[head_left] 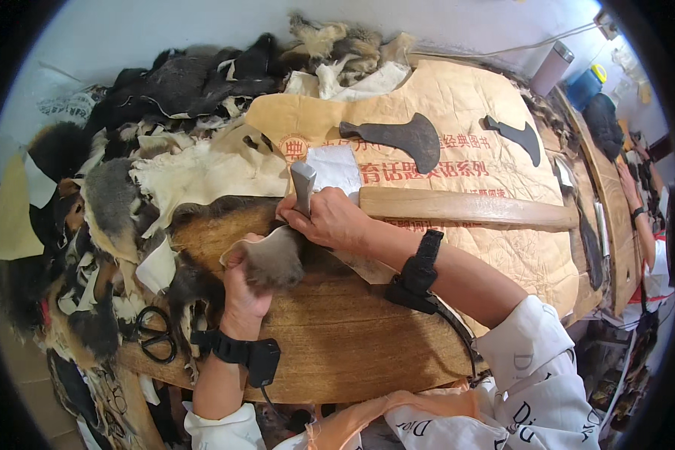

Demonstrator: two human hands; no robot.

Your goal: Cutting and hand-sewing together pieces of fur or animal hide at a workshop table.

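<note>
My right hand (328, 219) is closed on a grey metal-handled tool (303, 180), held upright over a piece of grey-brown fur (276, 262); its lower end is hidden by my fingers and the fur. My left hand (245, 289), just below and to the left, grips the edge of that fur, whose pale skin side shows along the top. Both hands are above a brown wooden board (360, 337). Beyond them lie a large tan paper sheet (442, 97) with red printing, a small white paper (332, 166) and a long pale wooden bar (469, 208).
Dark axe-shaped blades (401, 141) lie on the paper. Fur and hide scraps (172, 82) pile left and behind. Black scissors (157, 337) rest at the board's left. A pink flask (553, 67) and blue bottle (583, 86) stand back right. A co-worker's hand (628, 187) is far right.
</note>
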